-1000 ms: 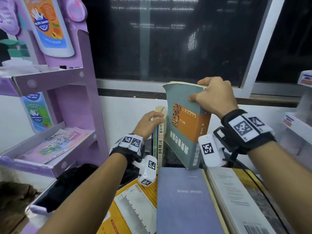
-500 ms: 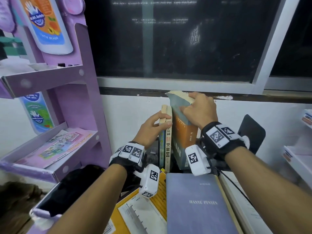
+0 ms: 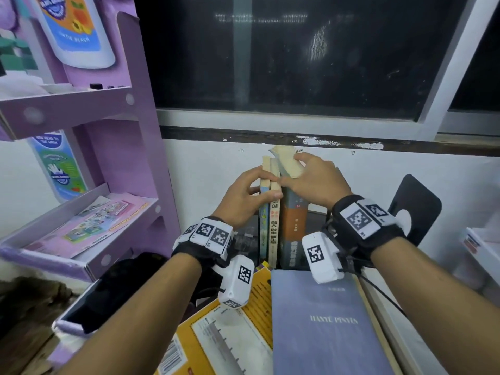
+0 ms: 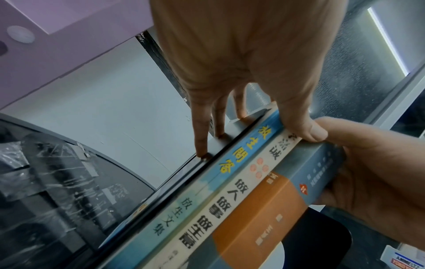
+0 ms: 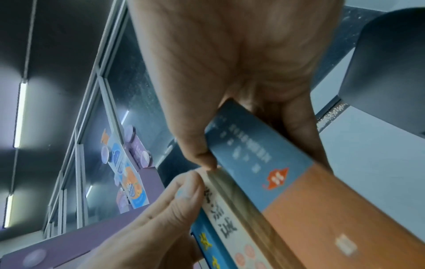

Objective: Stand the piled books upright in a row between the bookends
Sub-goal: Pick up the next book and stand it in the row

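Note:
Three books stand upright against the wall: a thin blue book (image 3: 263,228), a cream book (image 3: 274,231) and a thick grey-and-orange book (image 3: 293,226). My left hand (image 3: 261,185) pinches the two thin books, thumb on their spines (image 4: 271,163), fingers against the dark left bookend (image 4: 218,145). Gripping the top of the grey-and-orange book (image 5: 264,163) is my right hand (image 3: 295,171), which holds it against the cream one. The black right bookend (image 3: 414,207) stands apart to the right. A purple book (image 3: 324,320), a yellow book (image 3: 216,336) and a white book (image 3: 392,336) lie flat in front.
A purple cardboard shelf unit (image 3: 113,125) stands close on the left, with a black device (image 3: 108,288) below it. Behind the books are a white wall and a dark window. White boxes (image 3: 481,247) sit at the far right.
My right hand has lowered the grey-and-orange book from a raised tilt and stood it against the cream book. The left hand has stayed on the thin books.

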{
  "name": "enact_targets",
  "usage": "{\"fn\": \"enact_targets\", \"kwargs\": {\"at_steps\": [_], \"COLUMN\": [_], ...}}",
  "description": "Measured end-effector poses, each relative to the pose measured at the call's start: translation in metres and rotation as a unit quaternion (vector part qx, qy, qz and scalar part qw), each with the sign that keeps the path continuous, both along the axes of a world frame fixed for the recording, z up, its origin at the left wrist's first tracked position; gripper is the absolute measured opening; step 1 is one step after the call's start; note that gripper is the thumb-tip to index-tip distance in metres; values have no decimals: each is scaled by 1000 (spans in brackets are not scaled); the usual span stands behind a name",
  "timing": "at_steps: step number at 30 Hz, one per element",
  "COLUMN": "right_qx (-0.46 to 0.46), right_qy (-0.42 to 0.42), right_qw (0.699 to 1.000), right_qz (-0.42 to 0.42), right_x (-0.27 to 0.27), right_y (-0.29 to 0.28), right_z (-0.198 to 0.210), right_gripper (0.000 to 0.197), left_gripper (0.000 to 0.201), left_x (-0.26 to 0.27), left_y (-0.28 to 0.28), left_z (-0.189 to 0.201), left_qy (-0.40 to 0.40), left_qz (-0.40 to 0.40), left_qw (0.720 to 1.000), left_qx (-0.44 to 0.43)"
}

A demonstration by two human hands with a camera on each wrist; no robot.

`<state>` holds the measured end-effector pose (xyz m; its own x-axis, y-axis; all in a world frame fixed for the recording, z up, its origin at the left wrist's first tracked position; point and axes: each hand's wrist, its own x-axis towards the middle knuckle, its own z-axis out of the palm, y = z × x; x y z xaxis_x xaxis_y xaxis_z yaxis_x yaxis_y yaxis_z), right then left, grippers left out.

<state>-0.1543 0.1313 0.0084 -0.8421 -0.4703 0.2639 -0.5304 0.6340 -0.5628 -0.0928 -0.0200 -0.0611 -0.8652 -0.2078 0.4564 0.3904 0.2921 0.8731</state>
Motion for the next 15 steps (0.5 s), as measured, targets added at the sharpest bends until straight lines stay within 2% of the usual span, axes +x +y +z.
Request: {"fn": "enact_targets", "kwargs": {"at_steps": [3,6,9,15], "right_qx": [-18,-39,-49,-101], "right_qy": [-88,-145,-138,-141], "right_qw": [995,986,986,982], "right_qz": [43,76,85,76], "right_x": [-1,-2,-1,0], "right_y": [2,6,9,8], "right_z": [3,3,-1,-7], "right_gripper": [77,88,81,74], "left_gripper": [34,49,58,55], "left_x": [3,4,5,0], "left_y": [-1,-1,5,8], "left_z": [-2,-7,-8,-10], "left_qy": [-22,-12,-5,5], "left_qz": [2,18,35,62], "left_qw": [1000,998,998,996], "left_qx": [-19,-58,-58,-62]}}
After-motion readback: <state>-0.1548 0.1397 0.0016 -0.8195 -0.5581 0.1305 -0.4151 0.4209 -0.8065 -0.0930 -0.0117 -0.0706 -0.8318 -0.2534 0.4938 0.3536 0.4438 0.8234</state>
